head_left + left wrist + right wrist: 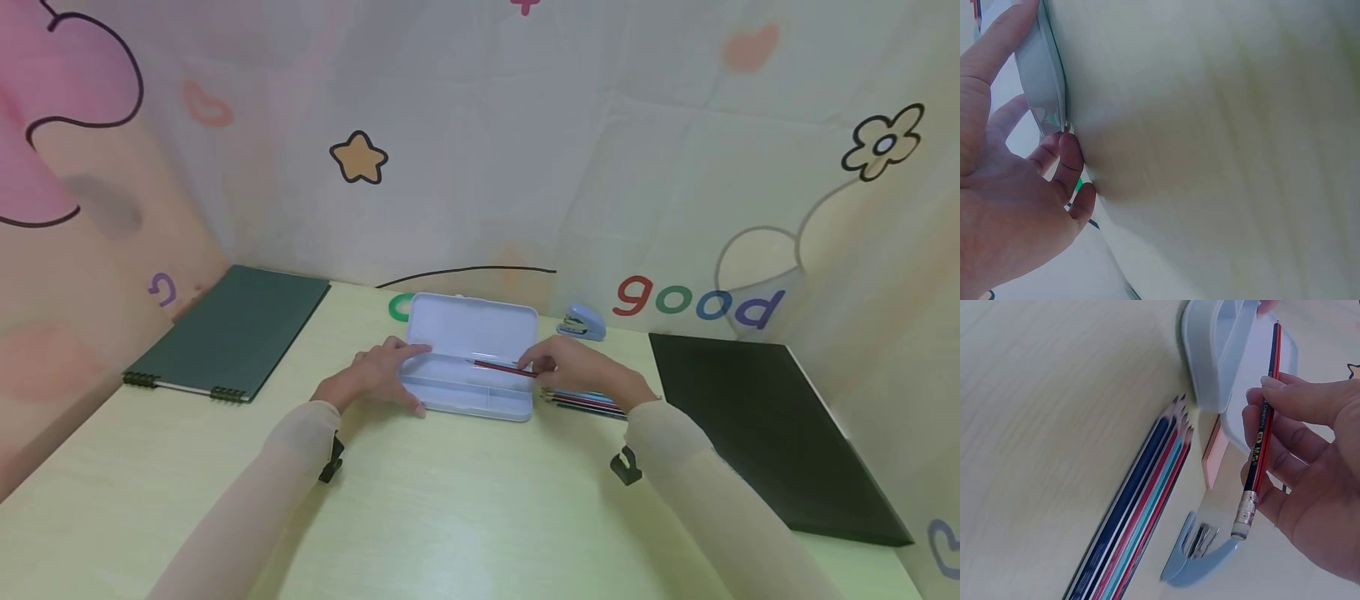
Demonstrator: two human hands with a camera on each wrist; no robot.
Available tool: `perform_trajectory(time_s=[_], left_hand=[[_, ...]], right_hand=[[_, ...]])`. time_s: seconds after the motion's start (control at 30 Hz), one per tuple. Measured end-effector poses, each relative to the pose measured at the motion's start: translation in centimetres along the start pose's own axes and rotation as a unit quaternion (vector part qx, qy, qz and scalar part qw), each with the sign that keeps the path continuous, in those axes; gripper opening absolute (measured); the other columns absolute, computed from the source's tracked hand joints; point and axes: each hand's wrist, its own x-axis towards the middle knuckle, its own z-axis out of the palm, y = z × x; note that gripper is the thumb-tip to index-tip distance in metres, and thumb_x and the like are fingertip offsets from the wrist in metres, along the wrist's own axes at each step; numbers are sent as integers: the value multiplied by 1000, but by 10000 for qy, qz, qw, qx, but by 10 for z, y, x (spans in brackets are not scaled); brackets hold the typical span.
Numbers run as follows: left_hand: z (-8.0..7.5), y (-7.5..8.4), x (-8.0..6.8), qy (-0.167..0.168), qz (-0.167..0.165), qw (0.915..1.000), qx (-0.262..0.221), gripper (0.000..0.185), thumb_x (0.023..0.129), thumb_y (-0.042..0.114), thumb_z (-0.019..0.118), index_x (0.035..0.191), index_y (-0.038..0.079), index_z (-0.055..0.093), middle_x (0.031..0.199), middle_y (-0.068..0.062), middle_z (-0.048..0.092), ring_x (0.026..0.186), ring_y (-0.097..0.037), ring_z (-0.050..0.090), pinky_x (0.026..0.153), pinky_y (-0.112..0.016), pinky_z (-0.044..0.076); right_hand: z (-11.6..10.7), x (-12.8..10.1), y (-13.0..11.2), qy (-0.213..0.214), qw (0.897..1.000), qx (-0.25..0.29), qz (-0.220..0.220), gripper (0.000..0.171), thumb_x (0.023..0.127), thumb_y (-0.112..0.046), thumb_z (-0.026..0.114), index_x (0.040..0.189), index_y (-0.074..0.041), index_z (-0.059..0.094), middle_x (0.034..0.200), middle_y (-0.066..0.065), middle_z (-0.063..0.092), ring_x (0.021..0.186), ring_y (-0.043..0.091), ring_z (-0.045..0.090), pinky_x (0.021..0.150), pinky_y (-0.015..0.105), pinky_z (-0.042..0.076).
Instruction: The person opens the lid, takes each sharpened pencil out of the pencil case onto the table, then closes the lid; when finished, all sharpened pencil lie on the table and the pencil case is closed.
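A white pencil case (pixel 472 325) lies with its lid raised on the table, its long tray facing me. My left hand (pixel 381 377) holds the case's left end, thumb at the front corner and fingers along the side. In the left wrist view the fingertips (pixel 1071 153) are bent against the case's edge (pixel 1044 75). Between thumb and fingers, my right hand (pixel 573 364) pinches a red-and-black pencil (pixel 1263 434) with a white eraser end, held over the right part of the tray. Several sharpened pencils (pixel 1141 500), dark, red and light blue, lie just right of the case.
Behind the case are a green ring-shaped thing (pixel 401 307) and a light-blue stapler (pixel 582 322). A flat pink piece (pixel 1214 453) lies by the case. A dark green spiral-bound book (pixel 232 329) lies at left, a large black board (pixel 772 433) at right. Printed cloth (pixel 480 167) hangs behind.
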Motion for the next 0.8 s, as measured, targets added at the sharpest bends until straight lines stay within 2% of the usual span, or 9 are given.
perform_trajectory(time_s=[0.27,0.6,0.8], left_hand=[[1,-2,0,1,-3,10000,-42,102,72,45,88,156,28,34,151,-17,35,134,-43,38,111,-62,34],[0,0,-2,43,83,9999,-58,101,72,46,88,156,28,35,150,-18,36,134,-43,38,110,-63,34],[0,-1,-2,36,112,9999,-24,102,71,47,88,156,27,34,150,-19,36,133,-43,38,110,-63,33]], right_hand=[[-1,-26,25,62,9998,158,-126,27,93,-3,67,119,-6,71,100,7,74,89,18,64,87,36,57],[1,-69,47,276,9988,322,227,28,93,-2,66,120,-4,70,106,7,72,94,20,61,91,42,56],[7,-88,61,419,9983,206,354,28,92,-2,67,119,-6,71,107,6,72,95,20,60,90,41,55]])
